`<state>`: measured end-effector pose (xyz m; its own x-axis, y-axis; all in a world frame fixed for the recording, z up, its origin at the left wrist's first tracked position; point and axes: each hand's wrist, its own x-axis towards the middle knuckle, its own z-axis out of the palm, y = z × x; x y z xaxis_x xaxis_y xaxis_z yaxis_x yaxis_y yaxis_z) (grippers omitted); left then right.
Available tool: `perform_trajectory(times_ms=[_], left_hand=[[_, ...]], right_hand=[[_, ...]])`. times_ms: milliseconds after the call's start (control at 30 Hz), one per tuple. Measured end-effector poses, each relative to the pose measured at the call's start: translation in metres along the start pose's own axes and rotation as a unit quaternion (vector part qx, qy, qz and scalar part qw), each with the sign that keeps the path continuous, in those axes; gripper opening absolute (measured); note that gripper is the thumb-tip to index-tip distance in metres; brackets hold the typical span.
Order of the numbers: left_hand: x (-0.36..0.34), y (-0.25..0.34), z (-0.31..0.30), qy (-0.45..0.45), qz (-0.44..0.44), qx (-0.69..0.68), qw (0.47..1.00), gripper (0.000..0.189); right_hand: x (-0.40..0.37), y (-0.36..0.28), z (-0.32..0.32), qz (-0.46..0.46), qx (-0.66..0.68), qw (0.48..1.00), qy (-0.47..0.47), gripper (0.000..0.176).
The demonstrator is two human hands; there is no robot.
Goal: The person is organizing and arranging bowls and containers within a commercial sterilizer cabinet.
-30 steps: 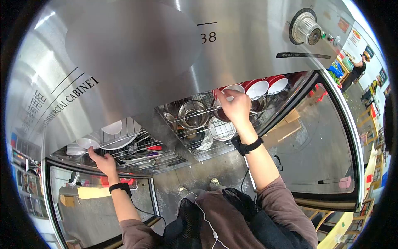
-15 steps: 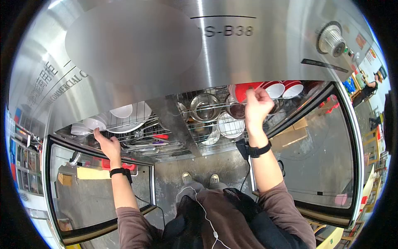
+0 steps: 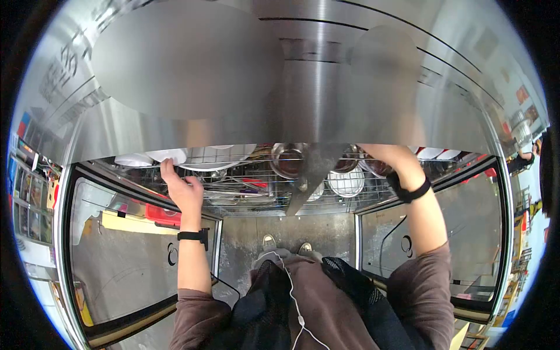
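Observation:
My left hand (image 3: 184,191) is at the front edge of the upper wire shelf (image 3: 224,160), its fingers stretched up beside a white bowl (image 3: 169,155) and its thumb apart. Whether the fingertips touch the bowl or the shelf wire is hard to tell. Another white bowl (image 3: 133,160) sits to its left. My right hand (image 3: 382,153) reaches into the steel cabinet; its fingers are hidden behind the upper front panel (image 3: 326,125). Metal pots (image 3: 287,161) stand near it, and a few bowls (image 3: 448,154) show at the right.
Two glass doors, the left (image 3: 134,256) and the right (image 3: 437,233), stand open on either side of me. A steel post (image 3: 312,181) divides the shelves. Utensils (image 3: 239,189) and white dishes (image 3: 346,182) lie lower down. A person (image 3: 522,158) is at the far right.
My right hand, earlier in view gripping a red bowl, has gone up and right behind the panel. My left hand has shifted right along the shelf edge. The view has tilted.

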<state>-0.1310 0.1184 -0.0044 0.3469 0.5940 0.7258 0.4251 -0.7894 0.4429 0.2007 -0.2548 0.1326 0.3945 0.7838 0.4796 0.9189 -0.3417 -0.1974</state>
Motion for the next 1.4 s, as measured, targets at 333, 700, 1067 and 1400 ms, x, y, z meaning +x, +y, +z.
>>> perform_trajectory(times_ms=[333, 700, 1067, 1400], left_hand=[[0.001, -0.026, -0.002, -0.022, 0.023, -0.051, 0.998, 0.068], [0.0, -0.042, 0.005, -0.018, 0.05, -0.051, 0.997, 0.066], [-0.018, -0.01, 0.009, 0.101, 0.059, -0.121, 0.986, 0.07], [-0.044, 0.177, 0.016, -0.247, 0.119, -0.137, 0.952, 0.078]], right_hand=[[0.051, -0.011, 0.024, 0.034, -0.109, 0.991, -0.063, 0.039], [0.039, -0.03, 0.028, 0.047, -0.115, 0.991, 0.057, 0.041], [-0.06, -0.008, 0.009, 0.374, -0.093, 0.901, 0.201, 0.027], [-0.086, 0.035, 0.009, 0.233, -0.064, 0.949, 0.203, 0.017]])
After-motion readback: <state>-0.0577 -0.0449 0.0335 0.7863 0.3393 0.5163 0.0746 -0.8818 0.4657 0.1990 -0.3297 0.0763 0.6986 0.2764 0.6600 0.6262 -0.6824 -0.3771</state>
